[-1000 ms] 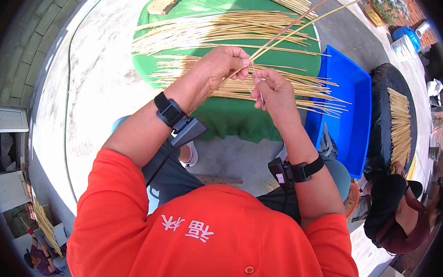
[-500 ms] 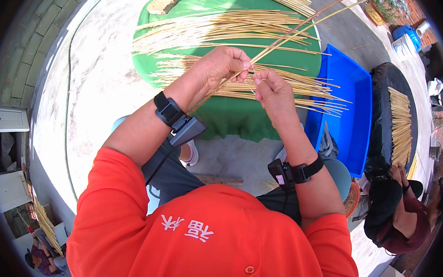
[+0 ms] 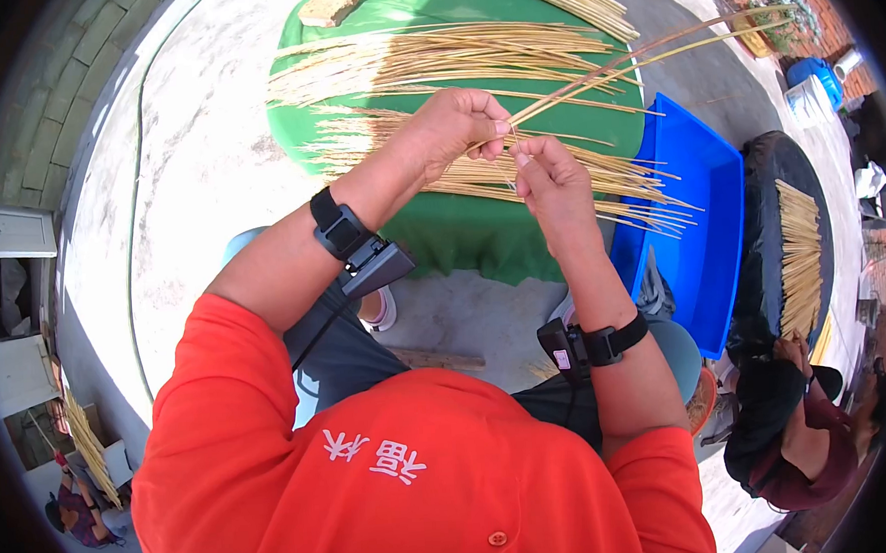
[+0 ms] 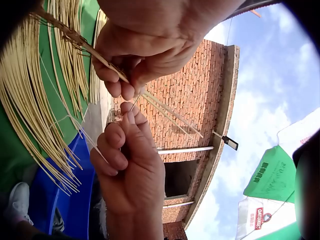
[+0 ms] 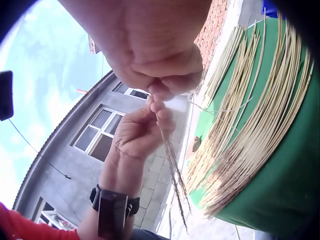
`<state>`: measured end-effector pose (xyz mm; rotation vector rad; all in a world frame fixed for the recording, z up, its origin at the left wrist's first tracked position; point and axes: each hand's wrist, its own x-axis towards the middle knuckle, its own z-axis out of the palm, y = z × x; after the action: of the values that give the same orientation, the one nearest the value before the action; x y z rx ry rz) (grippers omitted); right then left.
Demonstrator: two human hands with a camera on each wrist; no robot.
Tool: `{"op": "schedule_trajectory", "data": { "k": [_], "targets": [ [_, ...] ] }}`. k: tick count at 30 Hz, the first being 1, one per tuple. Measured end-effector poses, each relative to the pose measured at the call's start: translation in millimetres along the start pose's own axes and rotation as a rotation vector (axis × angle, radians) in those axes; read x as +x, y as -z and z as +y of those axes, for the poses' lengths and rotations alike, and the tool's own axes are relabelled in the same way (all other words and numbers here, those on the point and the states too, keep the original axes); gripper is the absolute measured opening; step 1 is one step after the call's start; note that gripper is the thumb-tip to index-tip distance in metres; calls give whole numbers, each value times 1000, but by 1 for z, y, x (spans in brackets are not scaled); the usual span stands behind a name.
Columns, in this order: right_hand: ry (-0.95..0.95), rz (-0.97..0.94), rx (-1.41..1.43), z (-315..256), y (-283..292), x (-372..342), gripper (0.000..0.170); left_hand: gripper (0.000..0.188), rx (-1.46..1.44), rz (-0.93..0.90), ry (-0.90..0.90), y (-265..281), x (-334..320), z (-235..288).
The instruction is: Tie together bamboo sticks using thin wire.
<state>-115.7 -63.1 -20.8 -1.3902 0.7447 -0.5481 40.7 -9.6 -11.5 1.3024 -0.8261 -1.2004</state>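
Observation:
My left hand pinches a few thin straw-coloured stalks between thumb and fingers, above the green-covered table. The stalks' bare ends reach away to the upper right in the head view, and their feathery heads hang below the hand in the right wrist view. Close beside it, my right hand pinches a thin white string with thumb and forefinger. That string runs up to the stalks right at the left fingertips, and its loose part trails from the right hand's curled fingers.
Several rows of stalks lie on the green cloth, with a brick-like block at the far edge. A blue bin stands at the right. Beyond it, a person sits by a dark round table with more stalks.
The stalks' far ends have swung lower and rightward in the head view. Both hands have shifted slightly to the right, and the left still pinches the stalks, the right the string.

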Motion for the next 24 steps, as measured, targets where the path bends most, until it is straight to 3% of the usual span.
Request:
{"op": "schedule_trajectory", "data": {
  "k": [9,24],
  "targets": [
    [44,-34,-6,3,-1,0,2,6,73,64,-47,-1,-3,-2],
    [-42,-27,134,10,1,-2,5,5,126,65,-30,-12,-5,-7]
  ]
}}
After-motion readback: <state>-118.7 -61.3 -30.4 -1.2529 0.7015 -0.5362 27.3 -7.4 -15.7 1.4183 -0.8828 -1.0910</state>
